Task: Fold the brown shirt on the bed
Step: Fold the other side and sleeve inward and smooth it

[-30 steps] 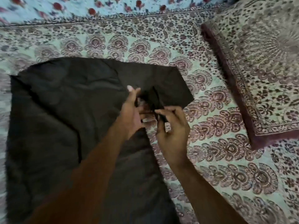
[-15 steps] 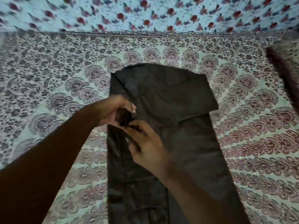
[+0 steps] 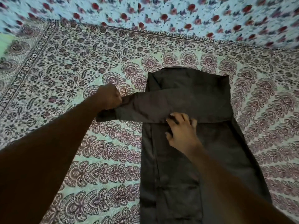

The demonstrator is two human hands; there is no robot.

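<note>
The dark brown shirt (image 3: 215,152) lies flat on the bed as a long narrow strip, running from the middle toward the lower edge. Its sleeve (image 3: 161,104) crosses the upper body and sticks out past the left edge. My left hand (image 3: 109,97) is a closed fist gripping the sleeve's end, out to the left of the body. My right hand (image 3: 182,129) rests palm down on the shirt just below the sleeve, fingers spread, pressing the cloth.
The bed is covered by a patterned sheet (image 3: 80,65) with maroon floral motifs on pale green. A light blue cloth with red flowers (image 3: 161,12) lies along the far side. Bare sheet spreads left and right of the shirt.
The sleeve end that both hands held at the shirt's left edge has been drawn out leftward by my left hand. My right hand let go and now presses flat on the body.
</note>
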